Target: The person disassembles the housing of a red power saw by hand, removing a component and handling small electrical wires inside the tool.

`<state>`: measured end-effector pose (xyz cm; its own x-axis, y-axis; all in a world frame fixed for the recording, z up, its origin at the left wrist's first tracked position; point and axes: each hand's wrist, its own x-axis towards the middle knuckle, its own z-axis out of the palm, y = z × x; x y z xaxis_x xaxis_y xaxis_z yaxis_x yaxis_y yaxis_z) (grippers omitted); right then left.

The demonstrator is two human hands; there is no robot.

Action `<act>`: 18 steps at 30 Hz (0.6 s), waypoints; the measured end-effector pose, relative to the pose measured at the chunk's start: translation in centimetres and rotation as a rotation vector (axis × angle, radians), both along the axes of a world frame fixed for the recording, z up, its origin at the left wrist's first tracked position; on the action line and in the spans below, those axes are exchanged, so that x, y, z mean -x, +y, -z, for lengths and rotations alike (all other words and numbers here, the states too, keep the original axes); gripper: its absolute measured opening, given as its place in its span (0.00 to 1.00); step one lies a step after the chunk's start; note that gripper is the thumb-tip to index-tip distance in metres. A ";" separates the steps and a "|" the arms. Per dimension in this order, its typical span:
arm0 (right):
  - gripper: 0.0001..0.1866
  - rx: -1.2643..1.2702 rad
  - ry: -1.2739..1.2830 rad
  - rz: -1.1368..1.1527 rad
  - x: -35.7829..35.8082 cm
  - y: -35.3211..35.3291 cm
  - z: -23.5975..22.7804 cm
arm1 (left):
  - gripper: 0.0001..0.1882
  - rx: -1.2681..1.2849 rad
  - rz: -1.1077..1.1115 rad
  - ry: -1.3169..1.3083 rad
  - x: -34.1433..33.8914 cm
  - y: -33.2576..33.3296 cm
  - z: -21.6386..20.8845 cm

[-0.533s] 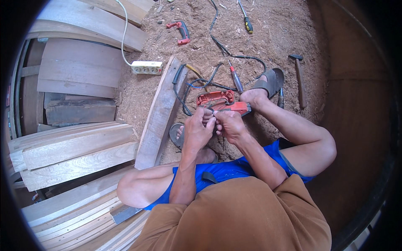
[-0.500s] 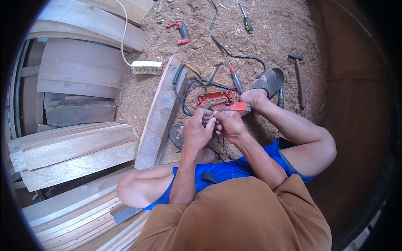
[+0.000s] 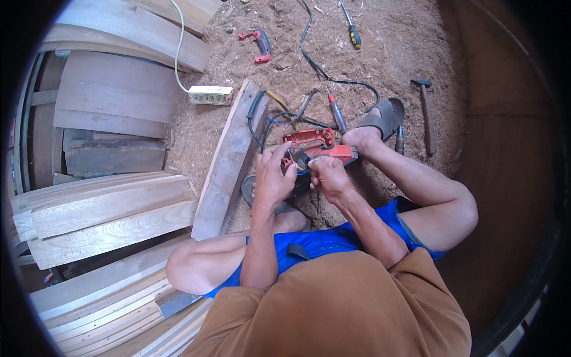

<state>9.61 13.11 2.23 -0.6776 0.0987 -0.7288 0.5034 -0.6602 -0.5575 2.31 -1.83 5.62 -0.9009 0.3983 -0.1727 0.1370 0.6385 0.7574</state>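
Observation:
A red and black power tool [image 3: 340,153] lies between my feet with its casing opened and its inner parts showing. At its left end my left hand [image 3: 275,179] has thumb and forefinger apart, close to the thin wires. My right hand [image 3: 331,179] is beside the tool's round dark part [image 3: 301,160], fingertips pinched together. Whatever they pinch is too small or hidden to name. Behind the tool, a dark cable [image 3: 262,122] with a blue wire runs over the sawdust. A red-tipped screwdriver [image 3: 336,113] lies just beyond the tool.
A wooden beam [image 3: 229,160] lies left of the tool. Stacked boards [image 3: 113,205] fill the left side. A power strip [image 3: 210,95], a red and black handle piece [image 3: 262,46] and a yellow-black screwdriver [image 3: 353,35] lie farther off. A hammer [image 3: 426,116] rests right of my sandalled foot.
My hands, close together before, have moved apart. The left fingers have opened and moved up toward the wires, and the tool's round dark part now shows between the hands.

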 end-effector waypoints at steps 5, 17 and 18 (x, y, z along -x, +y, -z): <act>0.07 0.015 0.040 -0.005 -0.8 -0.3 -0.1 | 0.29 -0.079 0.145 0.148 0.2 0.6 -0.7; 0.08 0.016 0.137 0.043 -1.3 -0.2 0.5 | 0.17 0.091 0.035 -0.103 1.0 1.1 -1.3; 0.07 -0.016 0.125 0.029 -1.3 -0.2 0.6 | 0.16 0.070 0.058 -0.007 0.9 1.1 -1.6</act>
<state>10.86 12.88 1.66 -0.7594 0.1304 -0.6374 0.4103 -0.6643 -0.6247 1.38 -0.72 7.24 -0.8755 0.4362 -0.2077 0.1701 0.6808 0.7125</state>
